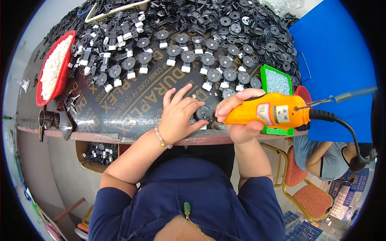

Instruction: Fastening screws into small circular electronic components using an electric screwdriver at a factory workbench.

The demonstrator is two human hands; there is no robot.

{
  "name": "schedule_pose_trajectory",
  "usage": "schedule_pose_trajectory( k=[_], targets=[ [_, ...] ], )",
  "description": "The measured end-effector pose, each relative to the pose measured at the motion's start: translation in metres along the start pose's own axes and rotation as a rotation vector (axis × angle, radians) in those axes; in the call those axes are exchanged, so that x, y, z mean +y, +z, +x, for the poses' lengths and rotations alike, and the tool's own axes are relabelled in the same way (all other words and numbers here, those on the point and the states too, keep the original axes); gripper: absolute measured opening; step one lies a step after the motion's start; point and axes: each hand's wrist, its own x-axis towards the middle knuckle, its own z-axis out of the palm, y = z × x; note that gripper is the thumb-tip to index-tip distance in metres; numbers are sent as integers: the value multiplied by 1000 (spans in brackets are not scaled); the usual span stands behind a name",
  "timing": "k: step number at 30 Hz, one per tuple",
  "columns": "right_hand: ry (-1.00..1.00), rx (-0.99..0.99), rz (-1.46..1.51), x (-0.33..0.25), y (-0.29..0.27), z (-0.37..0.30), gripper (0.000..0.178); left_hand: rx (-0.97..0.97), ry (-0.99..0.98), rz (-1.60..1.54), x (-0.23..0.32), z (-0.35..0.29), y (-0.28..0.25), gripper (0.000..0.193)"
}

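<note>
Left hand: In the head view, the left hand (181, 114) was half bent; its thumb and index finger held a black disc part (204, 112) at two sides, and the other fingers were spread away over the table.
Disc part: It was near the front edge of the table (132, 108), between the two hands.
Right hand: The right hand (243, 132) was closed around an orange power tool (267, 110), whose nose pointed to the disc part; I could not tell if the tip touched it, because the fingers covered it.
In the way: The tool's body crossed in front of the green tray (263, 80) with small metal pieces (277, 82) and hid its lower part; a red bowl (303, 94) showed just behind.
Cable side: A black cable (343, 120) and a grey spring (356, 93) went from the tool to the right, before a blue panel (333, 60).
Beyond the hands: Rows of discs with white ends (187, 57) lay before a large heap of black parts (275, 40).
Far left: A red basin (66, 68) carried white pieces (54, 66).
Below the table: A cardboard box (90, 164) contained more parts.
Lower right: Another person (333, 160) was near the red chairs (313, 199).
</note>
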Motion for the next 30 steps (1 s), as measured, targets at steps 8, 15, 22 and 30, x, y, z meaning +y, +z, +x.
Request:
schedule_pose_trajectory(
  k=[8, 15, 22, 30],
  targets=[
    [33, -10, -6, 2, 7, -3, 80, 11, 2, 1, 0, 0, 0, 48],
    [90, -9, -2, 0, 22, -7, 76, 11, 4, 6, 0, 0, -1, 45],
    [-11, 10, 25, 2, 4, -14, 88, -41, 47, 73, 8, -3, -17, 46],
    [-329, 261, -159, -70, -83, -37, 85, -269, -243, 492, -43, 3, -121, 68]
  ],
)
